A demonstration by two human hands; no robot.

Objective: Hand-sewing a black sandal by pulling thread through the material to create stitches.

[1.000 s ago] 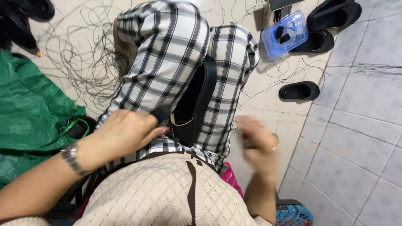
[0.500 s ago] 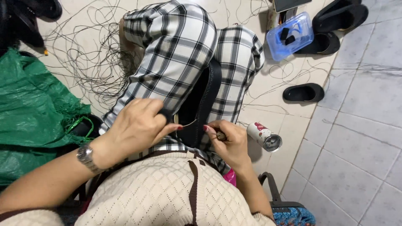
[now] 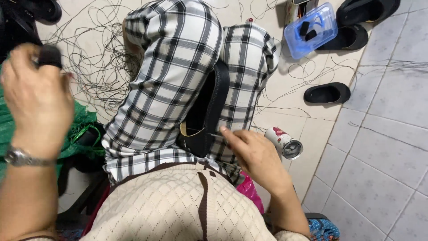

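A black shoe [image 3: 209,107] stands wedged between my knees in plaid trousers [image 3: 169,71]. My right hand [image 3: 254,156] rests by the shoe's near edge, its fingertips pinching a thin metal needle [image 3: 217,135] that points into the shoe's rim. My left hand [image 3: 35,98], blurred and wearing a wristwatch [image 3: 20,157], is raised far out to the left, away from the shoe. Its fingers are closed around a small dark object [image 3: 49,56]; what that object is cannot be told.
Loose black threads [image 3: 98,67] lie tangled on the tiled floor beyond my knees. A green mesh bag [image 3: 82,129] sits at the left. A blue plastic box [image 3: 327,27], black slippers [image 3: 327,93] and a tipped can [image 3: 285,143] lie to the right.
My left hand has swung from the shoe up and out to the left. The right hand stayed at the shoe's edge, and the camera has shifted closer.
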